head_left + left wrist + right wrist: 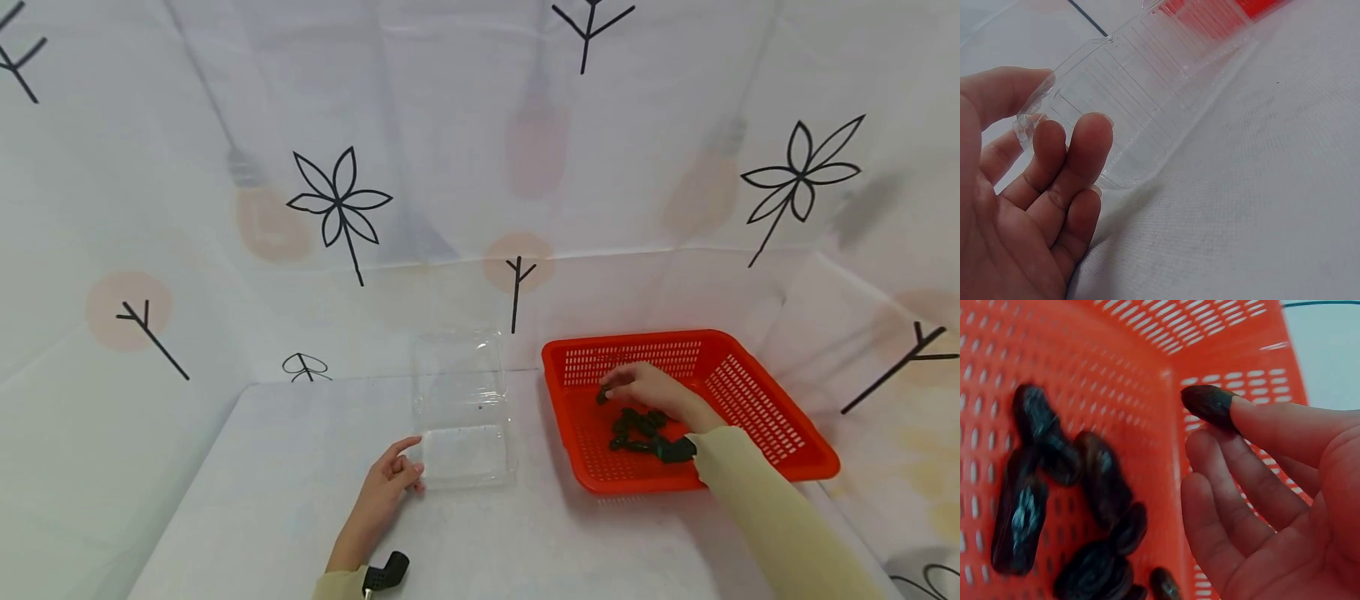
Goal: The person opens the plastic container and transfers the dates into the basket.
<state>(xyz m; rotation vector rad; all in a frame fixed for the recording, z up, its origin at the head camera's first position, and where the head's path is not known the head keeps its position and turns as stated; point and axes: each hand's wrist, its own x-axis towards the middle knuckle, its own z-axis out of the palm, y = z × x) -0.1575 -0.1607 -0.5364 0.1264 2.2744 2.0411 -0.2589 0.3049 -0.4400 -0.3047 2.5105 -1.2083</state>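
Note:
My left hand (386, 492) is at the left edge of a clear plastic box (467, 477), whose hinged lid stands open at the back. In the left wrist view, fingers (1090, 147) curl at the box's near end and pinch its rim. Over the red basket (585, 481), my right hand (654, 390) holds one dark, glossy date (1209, 405) between thumb and fingertips. Below it, several more dates (637, 425) lie in a loose pile on the basket floor. In the right wrist view these dates (1020, 525) look wrinkled and oblong.
The basket, with slotted walls, sits at the right of a white-covered table (247, 500). Behind rises a white cloth backdrop (450, 167) printed with plants and bulbs. A black wrist camera (386, 572) is strapped to my left wrist, another (675, 450) to my right.

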